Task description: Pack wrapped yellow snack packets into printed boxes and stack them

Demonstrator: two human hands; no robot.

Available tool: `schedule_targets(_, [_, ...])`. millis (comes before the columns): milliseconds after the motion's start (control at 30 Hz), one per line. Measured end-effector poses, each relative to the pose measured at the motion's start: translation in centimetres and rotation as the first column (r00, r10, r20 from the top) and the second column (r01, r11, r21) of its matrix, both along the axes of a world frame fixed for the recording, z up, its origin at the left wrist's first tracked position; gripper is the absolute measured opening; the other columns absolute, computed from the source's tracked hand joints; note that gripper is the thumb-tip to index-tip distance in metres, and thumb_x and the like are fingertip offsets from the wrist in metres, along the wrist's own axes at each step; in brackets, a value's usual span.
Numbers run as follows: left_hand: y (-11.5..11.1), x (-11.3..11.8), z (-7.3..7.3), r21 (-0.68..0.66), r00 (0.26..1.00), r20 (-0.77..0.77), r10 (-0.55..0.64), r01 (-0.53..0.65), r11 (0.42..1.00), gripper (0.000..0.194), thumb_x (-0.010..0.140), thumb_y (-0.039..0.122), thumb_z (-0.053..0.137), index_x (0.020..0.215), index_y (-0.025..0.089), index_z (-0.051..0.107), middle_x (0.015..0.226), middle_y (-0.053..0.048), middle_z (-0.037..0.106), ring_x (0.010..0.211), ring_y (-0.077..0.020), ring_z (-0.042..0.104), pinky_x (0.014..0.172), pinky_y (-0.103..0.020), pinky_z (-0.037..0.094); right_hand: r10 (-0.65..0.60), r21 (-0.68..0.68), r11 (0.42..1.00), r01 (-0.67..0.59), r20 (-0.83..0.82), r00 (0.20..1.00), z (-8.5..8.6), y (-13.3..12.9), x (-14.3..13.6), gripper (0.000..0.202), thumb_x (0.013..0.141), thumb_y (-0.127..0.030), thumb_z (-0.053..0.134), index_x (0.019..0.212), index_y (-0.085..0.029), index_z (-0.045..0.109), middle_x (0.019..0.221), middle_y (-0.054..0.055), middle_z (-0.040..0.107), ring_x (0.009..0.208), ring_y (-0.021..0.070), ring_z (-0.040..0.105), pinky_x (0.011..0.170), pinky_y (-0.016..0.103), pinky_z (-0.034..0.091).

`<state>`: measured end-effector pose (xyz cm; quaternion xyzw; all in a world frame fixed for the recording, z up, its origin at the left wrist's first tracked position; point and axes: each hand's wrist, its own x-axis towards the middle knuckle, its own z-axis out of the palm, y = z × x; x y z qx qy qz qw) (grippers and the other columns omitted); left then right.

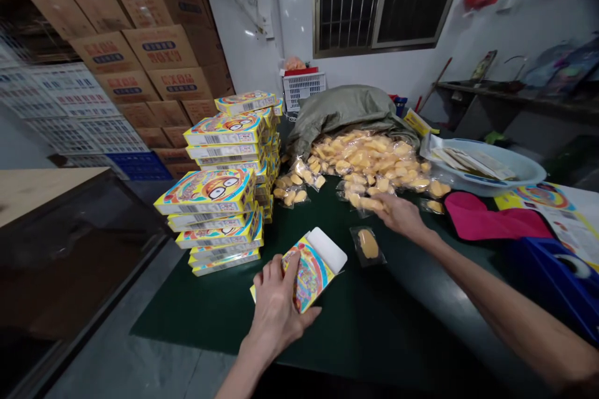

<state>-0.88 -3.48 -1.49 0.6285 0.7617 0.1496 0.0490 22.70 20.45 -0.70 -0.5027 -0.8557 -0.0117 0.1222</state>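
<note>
My left hand [276, 302] grips a small colourful carton [311, 277] near the table's front edge; the carton's white end flap [327, 248] stands open, pointing away to the right. My right hand [397, 215] reaches to the near edge of a heap of clear-wrapped yellow pieces [365, 159], its fingers closed on a wrapped yellow piece [369, 204]. One wrapped piece [368, 244] lies alone on the dark green tabletop, between the carton and my right forearm. The inside of the carton is hidden from view.
Stacks of matching cartons [210, 190] rise at the left of the table. The heap spills from a grey-green sack [346, 106]. On the right are a light blue basin [515, 162], a pink cloth item [496, 218] and a blue tape dispenser [552, 280]. Cardboard boxes [159, 53] stand behind, left.
</note>
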Motion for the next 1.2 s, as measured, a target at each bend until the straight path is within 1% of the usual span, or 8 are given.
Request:
schedule_targets(167, [1.6,2.3,1.0,0.081,0.987,-0.155,0.034,-0.021,0.997,0.092,0.055,0.036,0.075,0.137,0.022,0.037,0.131,-0.019,0.035,0.116,-0.0383,0.038,0.094,-0.053,0.029,0.112,0.281,0.956,-0.081,-0.097,0.989,4.5,-5.1,0.4,0.031,0.085,-0.024,0.051,0.115,-0.02,0.06,0.111,0.009,0.064,0.098,0.0241,0.06,0.074,0.031,0.045])
schedule_targets(367, [2.1,4.8,1.9,0.157,0.967,-0.249,0.054,-0.014,0.987,0.097,0.054,0.04,0.077,0.139,0.025,0.034,0.126,-0.019,0.038,0.112,-0.0389,0.038,0.091,-0.056,0.028,0.062,0.413,0.898,-0.151,0.221,0.973,7.0,-11.2,-3.3,0.029,0.087,-0.012,0.044,0.107,-0.017,0.065,0.098,0.013,0.065,0.086,0.025,0.057,0.058,0.029,0.037])
schedule_targets(567, [2.3,4.8,0.9,0.246,0.97,-0.227,0.085,-0.027,0.969,0.1,0.049,0.044,0.079,0.138,0.027,0.035,0.121,-0.016,0.039,0.106,-0.036,0.041,0.087,-0.051,0.032,0.265,0.182,0.93,-0.32,0.272,0.925,7.0,-13.5,-5.3,0.027,0.086,-0.009,0.042,0.098,-0.016,0.065,0.096,0.013,0.063,0.088,0.0257,0.056,0.062,0.03,0.042])
schedule_targets(700, [1.8,3.8,-0.6,0.327,0.989,-0.145,0.024,0.025,0.945,0.096,0.05,0.045,0.077,0.135,0.024,0.039,0.12,-0.016,0.037,0.102,-0.033,0.042,0.084,-0.046,0.035,0.507,-0.077,0.847,-0.527,-0.184,0.842,8.0,-12.8,-4.8,0.038,0.086,-0.017,0.042,0.124,-0.016,0.049,0.111,0.012,0.059,0.096,0.0206,0.056,0.075,0.03,0.047])
schedule_targets(800, [1.1,3.4,-1.3,0.434,0.994,-0.109,0.003,0.045,0.9,0.085,0.06,0.049,0.071,0.134,0.023,0.039,0.123,-0.016,0.035,0.105,-0.0327,0.041,0.084,-0.045,0.035,0.401,-0.233,0.817,-0.528,-0.43,0.809,9.0,-12.0,-4.6,0.037,0.083,-0.019,0.041,0.119,-0.014,0.044,0.102,0.009,0.061,0.082,0.0159,0.059,0.069,0.027,0.048])
schedule_targets(967, [0.4,3.5,-1.3,0.514,0.996,-0.09,-0.003,0.049,0.856,0.077,0.066,0.047,0.066,0.134,0.024,0.039,0.126,-0.016,0.034,0.109,-0.033,0.042,0.086,-0.045,0.034,0.241,-0.146,0.944,-0.296,-0.306,0.921,8.6,-12.0,-6.1,0.011,0.08,-0.026,0.045,0.088,-0.019,0.05,0.088,0.006,0.06,0.084,0.0204,0.056,0.076,0.034,0.042])
schedule_targets(1067, [0.4,3.3,-1.4,0.494,0.999,-0.045,-0.02,0.039,0.868,0.08,0.062,0.045,0.068,0.133,0.023,0.04,0.124,-0.016,0.036,0.107,-0.0322,0.042,0.085,-0.044,0.035,0.27,-0.218,0.895,-0.39,-0.431,0.861,7.4,-11.8,-7.1,0.021,0.083,-0.033,0.044,0.097,-0.019,0.046,0.089,0.006,0.06,0.081,0.0194,0.057,0.075,0.033,0.043])
schedule_targets(1200, [0.3,2.6,-1.5,0.459,1.0,0.011,0.009,-0.013,0.889,0.082,0.059,0.042,0.07,0.133,0.022,0.041,0.122,-0.015,0.038,0.105,-0.0318,0.043,0.084,-0.044,0.036,0.154,-0.333,0.825,-0.457,-0.645,0.748,6.1,-11.4,-7.6,0.033,0.085,-0.047,0.042,0.099,-0.017,0.043,0.08,0.004,0.057,0.067,0.0153,0.055,0.061,0.028,0.043])
